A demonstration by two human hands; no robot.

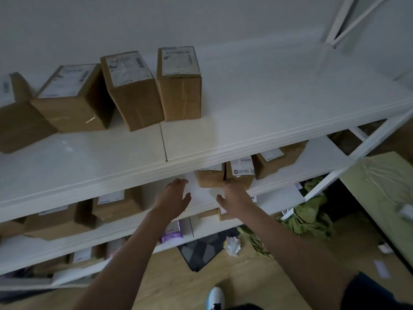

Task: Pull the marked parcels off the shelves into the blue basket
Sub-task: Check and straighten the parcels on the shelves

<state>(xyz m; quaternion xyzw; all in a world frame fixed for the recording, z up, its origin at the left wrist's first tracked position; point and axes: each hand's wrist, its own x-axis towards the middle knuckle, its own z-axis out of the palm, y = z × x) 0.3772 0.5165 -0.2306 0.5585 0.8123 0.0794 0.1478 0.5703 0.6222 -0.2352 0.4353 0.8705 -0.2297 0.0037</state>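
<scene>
Both my arms reach toward the second shelf [279, 189] of a white rack. My left hand [173, 195] hovers open over bare shelf, just left of a small brown parcel [210, 177]. My right hand [234, 194] is open at the front of a second brown parcel [240, 176] with a white label, fingertips at its lower face; whether they touch it is unclear. A third parcel [279, 159] lies further right. Several labelled cardboard parcels stand on the top shelf [245, 121], the rightmost [178, 83] upright. No blue basket is in view.
More parcels [116, 204] sit left on the second shelf and on the lower shelves. On the wooden floor lie a dark mat [201, 249], crumpled white paper [232, 245] and green cloth [308, 218]. A green-topped table [384, 189] stands right. My shoe [215, 298] is below.
</scene>
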